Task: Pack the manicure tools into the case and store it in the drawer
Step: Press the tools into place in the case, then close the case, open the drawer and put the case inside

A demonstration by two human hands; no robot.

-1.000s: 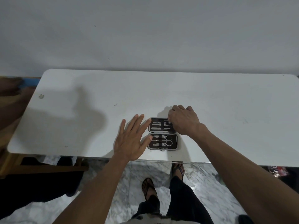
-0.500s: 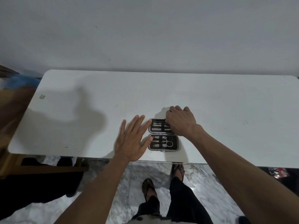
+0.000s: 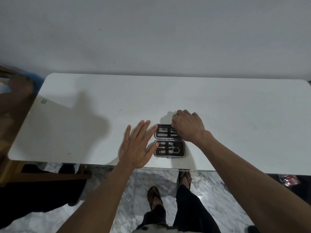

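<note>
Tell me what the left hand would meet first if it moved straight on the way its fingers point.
Probably the far half of the open case: the left hand points up and right, fingertips already at its left edge.

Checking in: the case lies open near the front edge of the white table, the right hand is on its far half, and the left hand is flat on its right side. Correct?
Not quite. The head view shows the left hand spread flat at the left side of the case, not the right. The rest holds: the case lies open near the front edge of the white table, and the right hand is on its far half.
</note>
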